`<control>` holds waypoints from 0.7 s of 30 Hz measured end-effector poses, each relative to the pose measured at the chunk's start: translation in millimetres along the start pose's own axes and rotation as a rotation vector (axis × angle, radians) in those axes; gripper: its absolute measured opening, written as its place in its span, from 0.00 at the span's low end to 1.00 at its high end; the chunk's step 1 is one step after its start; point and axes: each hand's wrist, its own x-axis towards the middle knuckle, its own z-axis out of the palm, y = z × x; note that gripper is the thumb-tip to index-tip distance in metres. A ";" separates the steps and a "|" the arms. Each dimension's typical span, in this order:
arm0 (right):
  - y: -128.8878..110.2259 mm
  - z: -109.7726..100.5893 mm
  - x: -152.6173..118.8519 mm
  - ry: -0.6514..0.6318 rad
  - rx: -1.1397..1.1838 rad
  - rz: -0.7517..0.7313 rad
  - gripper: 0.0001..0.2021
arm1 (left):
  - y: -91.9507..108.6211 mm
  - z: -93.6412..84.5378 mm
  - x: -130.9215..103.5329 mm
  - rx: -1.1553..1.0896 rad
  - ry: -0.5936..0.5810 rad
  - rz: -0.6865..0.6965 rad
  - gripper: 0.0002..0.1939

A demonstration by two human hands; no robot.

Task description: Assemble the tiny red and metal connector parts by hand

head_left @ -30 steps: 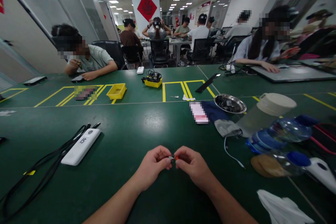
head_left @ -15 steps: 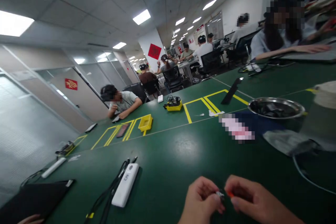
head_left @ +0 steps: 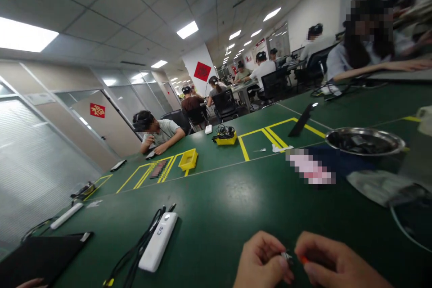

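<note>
My left hand (head_left: pixel 265 258), low in the view right of the middle, is closed in a pinch on a small silvery object (head_left: pixel 286 257). Just right of it, my right hand (head_left: pixel 332 261) pinches a small orange object (head_left: pixel 303 259), mostly hidden by the fingers. A narrow gap separates the fingertips of the two hands. Both are over the green table (head_left: pixel 216 216). What the small objects are is too small to make out.
Left of my hands lie a white power bank (head_left: pixel 158 242) and black cables (head_left: pixel 135 249). Farther off are yellow trays (head_left: pixel 188 160), a metal bowl (head_left: pixel 364 140), grey cloth (head_left: pixel 369 186) and a black strip (head_left: pixel 300 120). Several people sit around; a hand shows at bottom left.
The whole view has shifted slightly. My hands appear a little farther right and lower, still pinching the same small objects close together.
</note>
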 end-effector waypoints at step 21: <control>19.3 13.5 7.3 0.339 -0.009 0.009 0.09 | 20.5 7.8 -6.2 -0.031 -0.023 -0.078 0.14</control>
